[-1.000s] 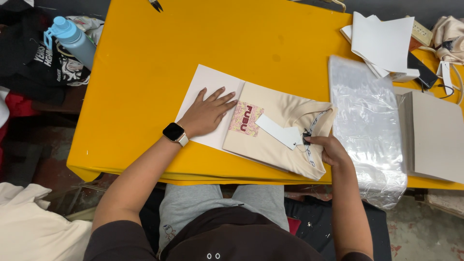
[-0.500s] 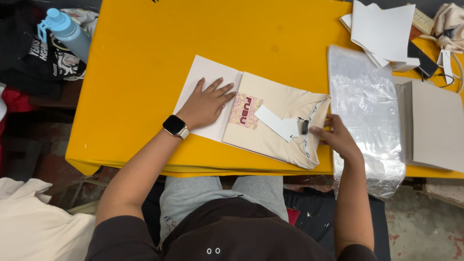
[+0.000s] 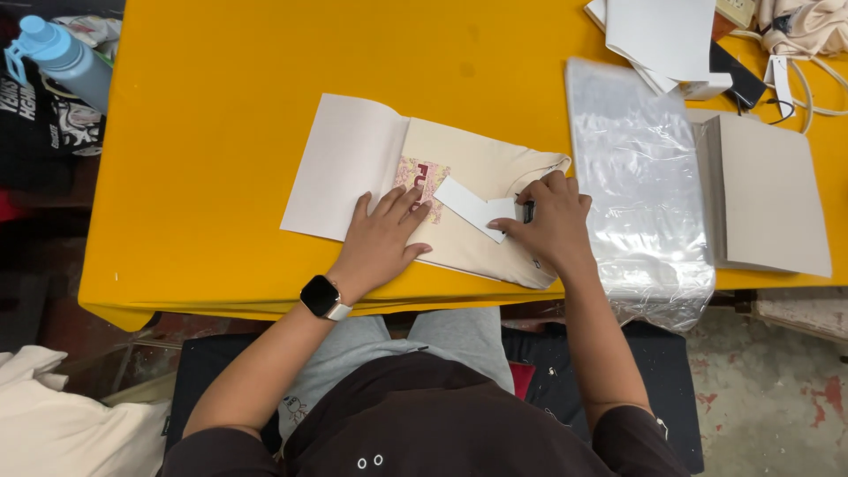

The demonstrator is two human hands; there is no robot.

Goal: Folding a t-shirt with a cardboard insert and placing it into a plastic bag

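A folded cream shirt [image 3: 481, 172] with a pink printed patch lies on a white card sheet [image 3: 340, 163] near the front edge of the yellow table [image 3: 230, 79]. My left hand [image 3: 382, 238], with a dark watch at the wrist, presses flat on the shirt's left part, fingers spread. My right hand [image 3: 555, 221] rests on the shirt's right end, its fingers pinching the end of a white paper tag [image 3: 468, 205] beside a small dark clip. Just right of that hand lies a clear plastic bag [image 3: 640, 185].
A stack of grey-white cards [image 3: 764, 190] sits right of the bag. White folded cards [image 3: 658, 35], a black device and a white cable lie at the back right. A blue bottle [image 3: 57, 57] stands off the table's left side. My knees are under the front edge.
My left hand slid right along the shirt toward the printed patch. My right hand moved left from the shirt's edge onto the tag's end.
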